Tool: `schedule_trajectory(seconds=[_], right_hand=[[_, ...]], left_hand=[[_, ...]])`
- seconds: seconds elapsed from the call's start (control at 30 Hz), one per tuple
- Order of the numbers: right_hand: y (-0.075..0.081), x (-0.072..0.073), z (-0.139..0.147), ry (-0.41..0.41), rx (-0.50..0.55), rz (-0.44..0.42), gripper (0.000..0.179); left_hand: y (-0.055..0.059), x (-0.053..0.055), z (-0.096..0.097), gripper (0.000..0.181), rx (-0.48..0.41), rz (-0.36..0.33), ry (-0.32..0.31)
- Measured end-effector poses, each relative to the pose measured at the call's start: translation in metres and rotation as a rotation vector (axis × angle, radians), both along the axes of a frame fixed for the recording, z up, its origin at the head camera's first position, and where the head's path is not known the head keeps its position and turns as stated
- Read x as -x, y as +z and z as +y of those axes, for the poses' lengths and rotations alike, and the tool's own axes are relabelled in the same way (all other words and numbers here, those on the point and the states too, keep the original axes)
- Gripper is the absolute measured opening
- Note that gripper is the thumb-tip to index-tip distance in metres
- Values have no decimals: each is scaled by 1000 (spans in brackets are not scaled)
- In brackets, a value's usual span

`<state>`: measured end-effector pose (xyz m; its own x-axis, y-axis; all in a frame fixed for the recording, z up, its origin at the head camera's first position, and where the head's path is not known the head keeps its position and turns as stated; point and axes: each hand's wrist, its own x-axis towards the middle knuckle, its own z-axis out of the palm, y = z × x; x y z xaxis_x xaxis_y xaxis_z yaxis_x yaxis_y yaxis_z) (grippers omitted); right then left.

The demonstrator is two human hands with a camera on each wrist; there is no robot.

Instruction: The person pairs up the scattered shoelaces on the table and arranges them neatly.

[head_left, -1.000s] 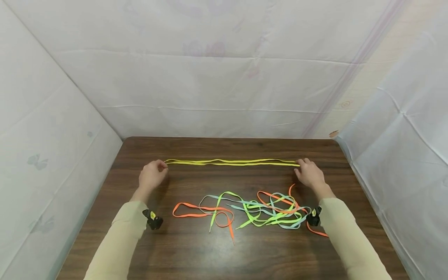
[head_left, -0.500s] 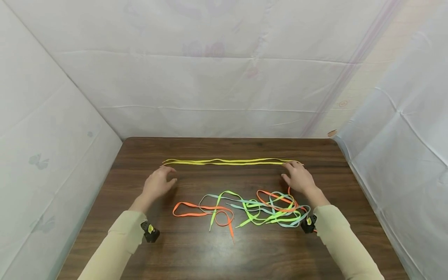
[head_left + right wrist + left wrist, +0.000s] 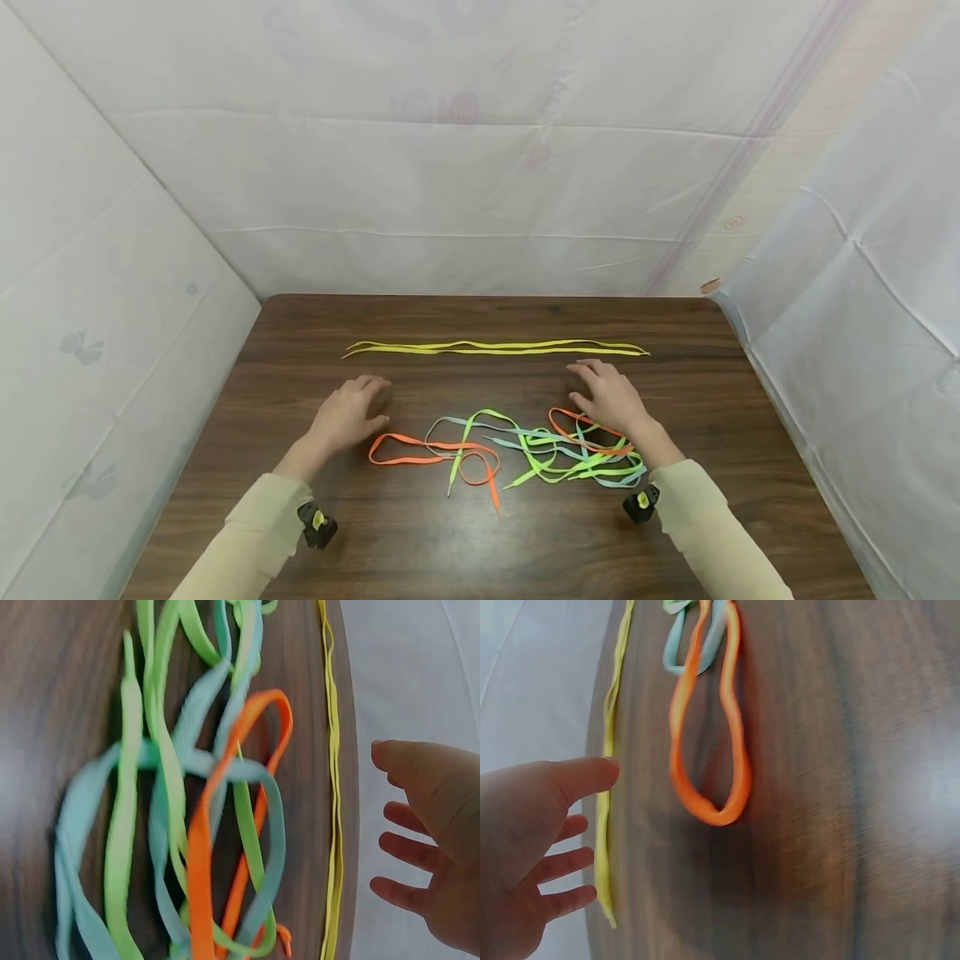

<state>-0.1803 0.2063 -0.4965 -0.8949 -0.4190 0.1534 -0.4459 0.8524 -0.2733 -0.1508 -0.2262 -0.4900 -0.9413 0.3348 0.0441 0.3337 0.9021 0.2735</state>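
Observation:
A yellow shoelace [image 3: 480,346], doubled into two nearly parallel strands, lies stretched across the far part of the table. My left hand [image 3: 347,414] holds nothing; its fingers are spread, left of the loop of an orange shoelace [image 3: 408,460]. My right hand [image 3: 611,398] is empty too, its fingers parted over the right part of a loose tangle. In that tangle lie a green shoelace [image 3: 124,825], a pale blue shoelace [image 3: 75,817] and more orange lace. The right hand and wrist hide some of the tangle in the head view.
The dark wood table [image 3: 480,550] has white sheeting [image 3: 480,200] behind it and on both sides. A small black device [image 3: 318,527] is strapped at the left wrist, and another black device [image 3: 641,504] at the right.
Both hands have let go of the yellow shoelace's ends and drawn back toward the near side and inward. The yellow shoelace stays lying straight.

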Motion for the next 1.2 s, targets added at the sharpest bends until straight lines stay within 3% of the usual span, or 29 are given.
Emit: schedule_trajectory(seconds=[0.2,0.4,0.67,0.97,1.2], right_hand=[[-8,-10,-18,58,32,68,43],[-19,-20,-38,119,68,121,39],[-26,-30,-61,152,79,117,35],[-31,-40,-87,238,42,119,29],[-32,-49,-105,243,11,96,25]], left_hand=[[-14,-13,5,57,20,-10,-47],[-25,-24,8,52,27,19,-27],[-34,-31,13,33,49,92,-25],[-37,-33,13,15,39,92,-3],[-35,-33,17,13,36,89,30]])
